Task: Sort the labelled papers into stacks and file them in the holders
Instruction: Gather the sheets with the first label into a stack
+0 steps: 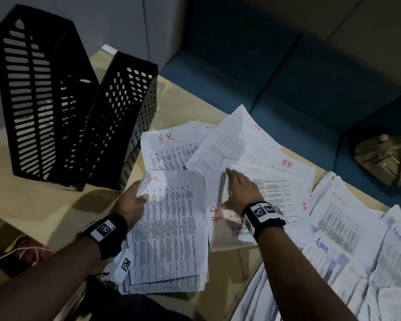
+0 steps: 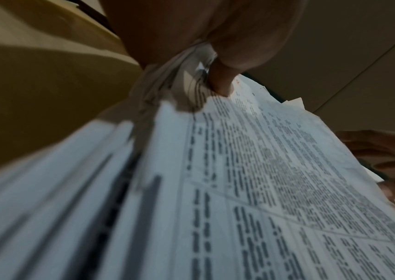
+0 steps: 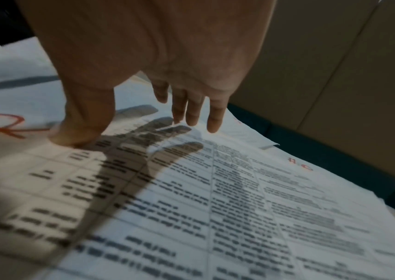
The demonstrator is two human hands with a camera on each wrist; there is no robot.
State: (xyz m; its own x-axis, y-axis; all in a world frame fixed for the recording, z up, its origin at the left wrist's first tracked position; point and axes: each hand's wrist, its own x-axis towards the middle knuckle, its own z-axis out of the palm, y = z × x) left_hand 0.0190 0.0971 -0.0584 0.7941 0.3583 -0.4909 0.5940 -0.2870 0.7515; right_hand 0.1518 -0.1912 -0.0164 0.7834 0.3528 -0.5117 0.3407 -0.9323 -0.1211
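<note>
My left hand (image 1: 134,200) grips a stack of printed HR papers (image 1: 169,228) by its upper left corner, thumb (image 2: 220,81) on top of the stack (image 2: 251,189). My right hand (image 1: 239,188) lies flat with straight fingers (image 3: 191,109) on a loose printed sheet (image 1: 276,193) in the middle of the table; its thumb (image 3: 83,121) touches the sheet (image 3: 239,208). More sheets marked H.R in red (image 1: 167,147) fan out behind. Two black perforated file holders (image 1: 116,121) stand at the left and look empty.
A pile of papers marked Admin (image 1: 338,228) spreads at the right. The beige table (image 1: 33,205) ends at a blue sofa (image 1: 276,84) with a tan bag (image 1: 387,158) on it. Red and white cords (image 1: 30,251) lie at the lower left.
</note>
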